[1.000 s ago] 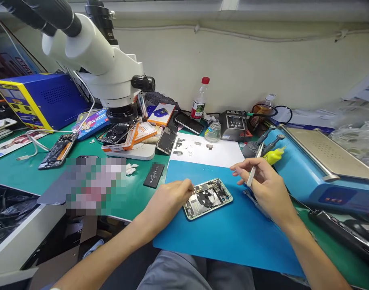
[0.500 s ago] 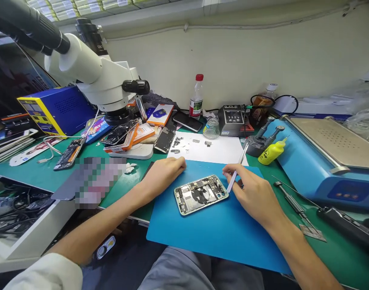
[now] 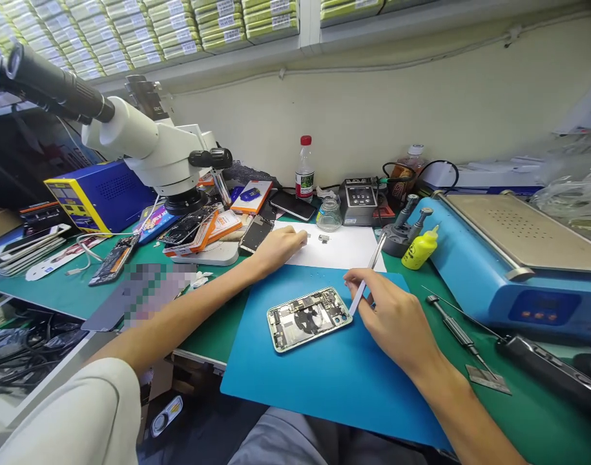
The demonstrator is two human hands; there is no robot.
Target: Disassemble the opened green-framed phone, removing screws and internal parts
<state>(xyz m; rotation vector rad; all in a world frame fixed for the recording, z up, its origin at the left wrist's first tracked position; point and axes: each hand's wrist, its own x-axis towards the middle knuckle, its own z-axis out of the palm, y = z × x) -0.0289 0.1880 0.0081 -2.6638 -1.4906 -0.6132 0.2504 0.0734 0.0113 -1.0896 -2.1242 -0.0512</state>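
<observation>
Opened phone (image 3: 307, 321) is lying on the blue mat (image 3: 295, 381), internals facing up, camera end pointing right. Right hand (image 3: 391, 313) is staying beside that end, its fingers grasping tweezers (image 3: 369, 274), which are slanting, one end close to the phone's corner, the other pointing toward the white sheet (image 3: 356, 248). Left hand (image 3: 279, 249) is reaching over the sheet's left part, fingers curling together; cannot tell whether they are pinching anything. A small metal part (image 3: 323, 238) is lying on the sheet, just right of those fingertips. Glass jar (image 3: 329, 216) is standing at the sheet's far edge; yellow bottle (image 3: 420, 250) is standing farther right.
</observation>
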